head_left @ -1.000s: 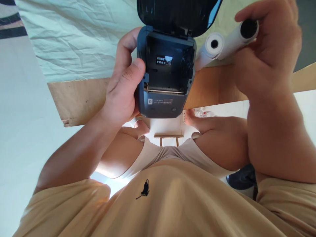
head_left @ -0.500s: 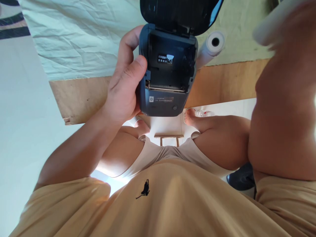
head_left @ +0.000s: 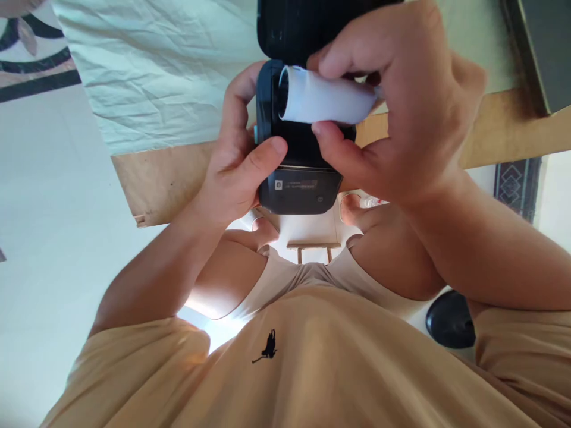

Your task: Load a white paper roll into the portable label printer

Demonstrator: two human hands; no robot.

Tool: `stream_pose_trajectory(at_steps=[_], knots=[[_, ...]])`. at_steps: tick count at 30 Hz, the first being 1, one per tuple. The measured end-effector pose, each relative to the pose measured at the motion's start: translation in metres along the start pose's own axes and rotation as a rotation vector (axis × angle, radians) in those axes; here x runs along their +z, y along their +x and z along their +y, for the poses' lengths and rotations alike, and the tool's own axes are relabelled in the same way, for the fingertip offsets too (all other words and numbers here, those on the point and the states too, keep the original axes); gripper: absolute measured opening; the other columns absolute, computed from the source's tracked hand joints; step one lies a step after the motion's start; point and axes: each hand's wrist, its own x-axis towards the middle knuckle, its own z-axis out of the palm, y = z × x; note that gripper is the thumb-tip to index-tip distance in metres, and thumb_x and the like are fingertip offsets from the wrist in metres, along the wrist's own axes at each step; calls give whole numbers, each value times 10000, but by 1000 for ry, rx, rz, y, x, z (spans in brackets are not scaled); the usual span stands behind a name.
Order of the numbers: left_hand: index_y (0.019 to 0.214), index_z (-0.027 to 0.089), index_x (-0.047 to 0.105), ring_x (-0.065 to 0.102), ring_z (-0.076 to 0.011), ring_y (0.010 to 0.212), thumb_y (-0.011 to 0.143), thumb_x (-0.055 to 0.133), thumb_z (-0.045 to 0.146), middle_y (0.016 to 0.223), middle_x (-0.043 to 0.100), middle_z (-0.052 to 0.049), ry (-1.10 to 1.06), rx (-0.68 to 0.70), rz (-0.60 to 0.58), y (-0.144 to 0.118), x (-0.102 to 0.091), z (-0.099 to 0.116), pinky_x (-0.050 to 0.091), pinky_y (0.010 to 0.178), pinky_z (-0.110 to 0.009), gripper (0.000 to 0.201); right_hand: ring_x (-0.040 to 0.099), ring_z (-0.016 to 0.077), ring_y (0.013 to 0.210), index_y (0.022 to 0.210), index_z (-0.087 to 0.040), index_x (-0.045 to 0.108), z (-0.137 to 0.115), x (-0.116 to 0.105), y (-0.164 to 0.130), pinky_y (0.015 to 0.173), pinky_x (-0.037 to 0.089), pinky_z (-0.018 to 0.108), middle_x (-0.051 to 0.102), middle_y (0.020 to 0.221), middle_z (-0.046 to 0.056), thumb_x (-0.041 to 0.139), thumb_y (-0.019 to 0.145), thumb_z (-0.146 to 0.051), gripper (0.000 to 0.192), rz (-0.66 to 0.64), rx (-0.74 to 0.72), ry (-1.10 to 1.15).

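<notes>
My left hand (head_left: pixel 236 160) is wrapped around the left side of a dark portable thermal printer (head_left: pixel 298 193), thumb on its near face. The printer's black lid (head_left: pixel 294 30) stands open at the far end. Between the thumb and fingers of my right hand (head_left: pixel 414 113) is a white paper roll (head_left: pixel 328 98), lying crosswise over the printer's open compartment. Its hollow left end shows near the compartment's left wall. Whether the roll touches the compartment floor is hidden.
A pale green cloth (head_left: pixel 156 77) covers much of the wooden table (head_left: pixel 165 181). At the right edge stands a dark flat-sided object (head_left: pixel 544 53). Below are a small wooden stool (head_left: pixel 313 246), my legs and a clear plastic item (head_left: pixel 372 202) on the floor.
My right hand has come in from the right with the paper roll to the printer's compartment. The other white roll seen behind the printer is now out of sight. My left thumb has shifted inward.
</notes>
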Motion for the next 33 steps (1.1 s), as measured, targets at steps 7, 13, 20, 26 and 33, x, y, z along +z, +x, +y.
stream_pose_trajectory(at_steps=[7,13,20,26,33], knots=[[1123,219,311,518,-53,566,711,560,356,804,509,13,-17,-3,-32,2,2,-1,420,507,-182,501,573,75,882,958,-251,477,1,1,-10,784,407,233,575,1001,-82,389,777,-295,206,122,-153,-225],[1079,241,371,517,-42,575,702,576,340,1062,501,-4,-54,-82,77,-1,12,7,420,501,-181,440,567,79,923,933,-244,467,1,2,-9,760,421,214,563,1022,-76,397,771,-291,182,128,-163,-218],[1078,226,372,527,-61,599,721,543,262,1035,519,-7,-115,-73,70,0,12,7,444,504,-205,397,550,79,966,866,-211,475,-3,-3,-8,800,418,230,557,1029,-66,347,800,-264,153,25,-67,-197],[1073,217,366,536,-110,895,697,560,259,987,539,-4,-119,-33,67,1,12,6,451,708,-210,426,516,85,997,873,-241,510,7,2,-7,827,412,243,568,954,-88,377,788,-283,164,121,-185,-186],[1116,243,312,540,-178,961,632,580,435,1022,540,-42,-140,-17,0,3,4,0,412,873,-350,585,518,98,880,879,-290,497,-4,4,-18,754,353,239,585,876,-81,428,761,-326,142,169,-244,-169]])
